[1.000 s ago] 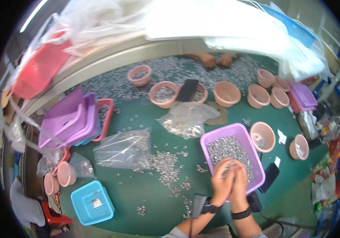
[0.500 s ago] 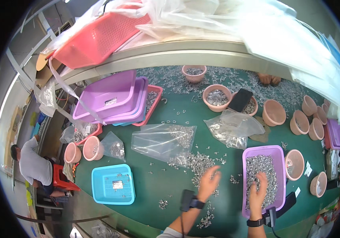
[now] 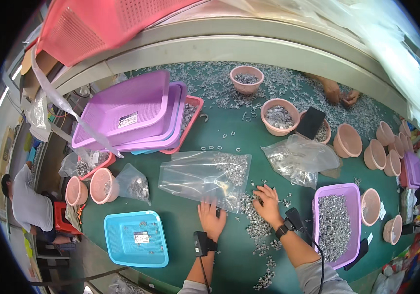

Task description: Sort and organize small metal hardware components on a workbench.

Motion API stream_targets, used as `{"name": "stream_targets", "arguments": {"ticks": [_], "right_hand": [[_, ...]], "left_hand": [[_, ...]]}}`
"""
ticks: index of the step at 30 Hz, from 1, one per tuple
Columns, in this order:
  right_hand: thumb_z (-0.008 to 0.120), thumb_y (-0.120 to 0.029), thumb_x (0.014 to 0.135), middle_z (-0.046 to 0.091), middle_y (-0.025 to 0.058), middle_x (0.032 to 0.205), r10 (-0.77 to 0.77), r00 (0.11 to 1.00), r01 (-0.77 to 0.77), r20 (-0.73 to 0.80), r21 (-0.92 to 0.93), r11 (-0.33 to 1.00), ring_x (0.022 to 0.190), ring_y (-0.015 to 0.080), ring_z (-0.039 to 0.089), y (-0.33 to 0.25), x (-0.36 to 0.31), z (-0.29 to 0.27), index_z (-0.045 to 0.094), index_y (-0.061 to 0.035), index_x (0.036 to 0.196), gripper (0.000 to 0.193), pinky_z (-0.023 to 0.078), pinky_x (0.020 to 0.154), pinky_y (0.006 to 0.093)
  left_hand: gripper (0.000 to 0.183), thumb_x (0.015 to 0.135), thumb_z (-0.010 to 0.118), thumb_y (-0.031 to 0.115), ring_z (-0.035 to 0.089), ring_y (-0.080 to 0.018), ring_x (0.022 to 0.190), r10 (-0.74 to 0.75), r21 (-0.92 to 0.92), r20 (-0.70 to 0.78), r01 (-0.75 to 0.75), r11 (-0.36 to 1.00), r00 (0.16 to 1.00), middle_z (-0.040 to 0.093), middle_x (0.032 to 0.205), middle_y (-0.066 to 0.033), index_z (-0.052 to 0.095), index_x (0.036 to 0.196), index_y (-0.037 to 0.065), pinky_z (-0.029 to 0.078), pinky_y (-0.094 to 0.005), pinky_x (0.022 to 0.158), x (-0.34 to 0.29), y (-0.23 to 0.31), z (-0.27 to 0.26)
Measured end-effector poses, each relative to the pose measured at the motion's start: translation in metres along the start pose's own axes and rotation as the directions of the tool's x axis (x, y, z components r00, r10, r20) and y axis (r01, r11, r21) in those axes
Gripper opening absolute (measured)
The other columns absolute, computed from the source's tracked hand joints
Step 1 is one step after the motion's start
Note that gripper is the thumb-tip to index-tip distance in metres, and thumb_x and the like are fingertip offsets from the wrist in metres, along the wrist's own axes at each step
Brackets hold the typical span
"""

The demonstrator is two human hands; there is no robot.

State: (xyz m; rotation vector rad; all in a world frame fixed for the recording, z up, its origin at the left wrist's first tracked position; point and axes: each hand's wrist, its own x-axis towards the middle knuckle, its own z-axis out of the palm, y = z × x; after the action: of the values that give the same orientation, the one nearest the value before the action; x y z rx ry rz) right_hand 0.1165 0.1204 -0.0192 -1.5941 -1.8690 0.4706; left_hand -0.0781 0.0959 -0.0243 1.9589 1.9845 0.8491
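Beyond the spread left hand (image 3: 212, 221), its fingertips just resting on the near edge, lies a bag (image 3: 190, 175), while parts (image 3: 258, 229) lie beside the half-curled right hand (image 3: 269, 208), its hold unclear.

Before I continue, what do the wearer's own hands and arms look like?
Left hand and right hand are gloveless. Each wrist has a black strap with a small dark boxy device and a thin dark cable. Grey sleeves leave the forearms bare.

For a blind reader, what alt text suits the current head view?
A person's left hand at the edge of a clear bag, right hand at loose metal parts on a green table; filled purple basket right, blue basket left.
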Motion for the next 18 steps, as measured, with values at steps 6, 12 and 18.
{"name": "stream_targets", "arguments": {"ticks": [6, 12, 18], "right_hand": [[0.054, -0.015, 0.069, 0.056, 0.0092, 0.073, 0.228, 0.974, -0.222, 0.004, 0.241, 0.945, 0.077, 0.0252, 0.051, -0.024, 0.018, 0.01, 0.056, -0.0025, 0.083, 0.019, 0.039, 0.071, 0.0335], [0.055, -0.028, 0.076, 0.055, 0.0116, 0.089, 0.572, 0.436, -0.854, 0.695, 0.519, 0.02, 0.081, 0.0191, 0.054, -0.059, 0.049, 0.001, 0.047, -0.0019, 0.101, 0.037, 0.044, 0.07, 0.0307], [0.042, -0.026, 0.083, 0.046, 0.0158, 0.109, 0.272, 0.668, -0.643, 0.693, 0.721, -0.259, 0.096, 0.0215, 0.048, -0.043, 0.108, 0.034, 0.037, -0.0003, 0.114, 0.04, 0.042, 0.075, 0.0332]], "left_hand": [[0.031, 0.076, 0.054, 0.024, 0.049, -0.0208, 0.087, -0.462, -0.45, 0.255, 0.528, 0.72, 0.849, 0.054, 0.096, -0.0111, 0.056, 0.096, 0.001, 0.035, -0.0324, 0.077, 0.031, 0.014, -0.005], [0.029, 0.081, 0.05, 0.023, 0.053, -0.0104, 0.078, -0.401, -0.825, 0.362, 0.489, 0.283, 0.842, 0.06, 0.084, -0.0056, 0.058, 0.093, -0.001, 0.039, -0.0228, 0.069, 0.081, 0.029, -0.017], [0.023, 0.078, 0.053, 0.014, 0.053, -0.0158, 0.083, 0.031, -0.757, 0.066, 0.029, 0.653, 0.997, 0.058, 0.089, -0.0092, 0.056, 0.095, 0.0, 0.041, -0.0268, 0.074, 0.101, 0.021, -0.022]]}}
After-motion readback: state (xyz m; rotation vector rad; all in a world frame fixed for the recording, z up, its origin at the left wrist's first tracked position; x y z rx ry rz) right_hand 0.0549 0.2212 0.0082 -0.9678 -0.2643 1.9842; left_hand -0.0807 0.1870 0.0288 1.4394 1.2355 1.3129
